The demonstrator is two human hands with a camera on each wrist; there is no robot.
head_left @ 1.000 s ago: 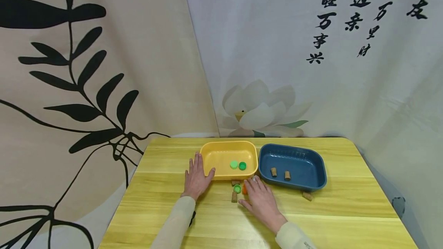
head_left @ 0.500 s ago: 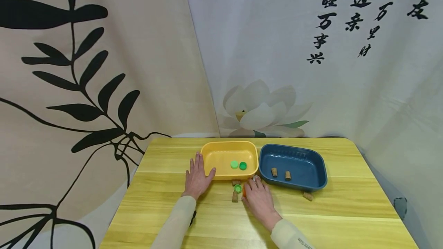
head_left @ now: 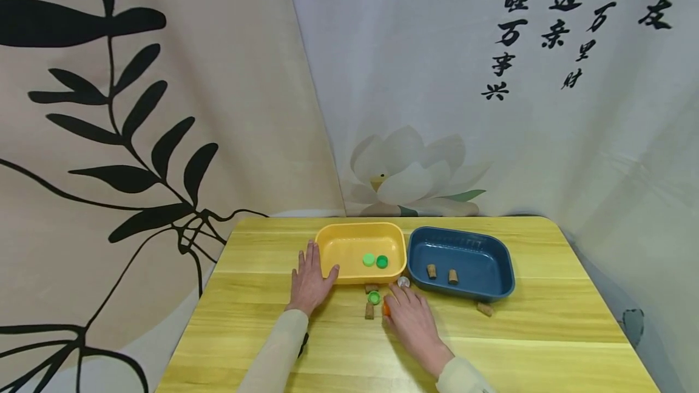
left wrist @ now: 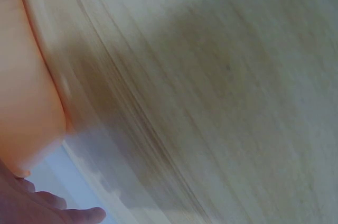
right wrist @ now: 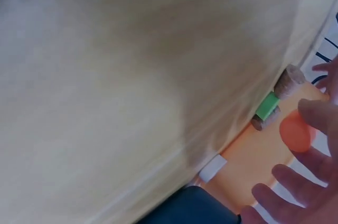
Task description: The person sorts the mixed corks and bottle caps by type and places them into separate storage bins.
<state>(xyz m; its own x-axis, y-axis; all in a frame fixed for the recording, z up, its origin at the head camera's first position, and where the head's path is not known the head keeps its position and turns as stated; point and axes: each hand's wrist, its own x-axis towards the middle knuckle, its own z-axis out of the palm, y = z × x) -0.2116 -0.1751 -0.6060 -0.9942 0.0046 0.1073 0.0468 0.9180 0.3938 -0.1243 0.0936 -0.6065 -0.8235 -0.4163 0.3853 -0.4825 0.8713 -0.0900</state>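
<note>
My left hand (head_left: 310, 284) rests with straight fingers against the left side of the yellow tray (head_left: 341, 250). The right hand (head_left: 412, 323), just in front of that tray, pinches an orange bottle cap (right wrist: 296, 133) between thumb and index finger; its other fingers are spread. In the head view, only an edge of this cap shows beside the fingers. Left of it lie a green bottle cap (head_left: 374, 298) and two corks, one behind (head_left: 372, 288) and one in front (head_left: 369, 311). A white cap (head_left: 403, 282) is beyond the right fingertips.
Two green caps, one light (head_left: 368, 259) and one darker (head_left: 382, 261), lie inside the yellow tray. To its right stands a blue tray (head_left: 480, 256) holding two corks (head_left: 453, 276). Another cork (head_left: 484, 309) lies in front of the blue tray on the wooden table (head_left: 535, 344).
My right hand's fingers have drawn in and pinched the orange cap, moving off the white cap, which now shows fully. The left hand has stayed in place.
</note>
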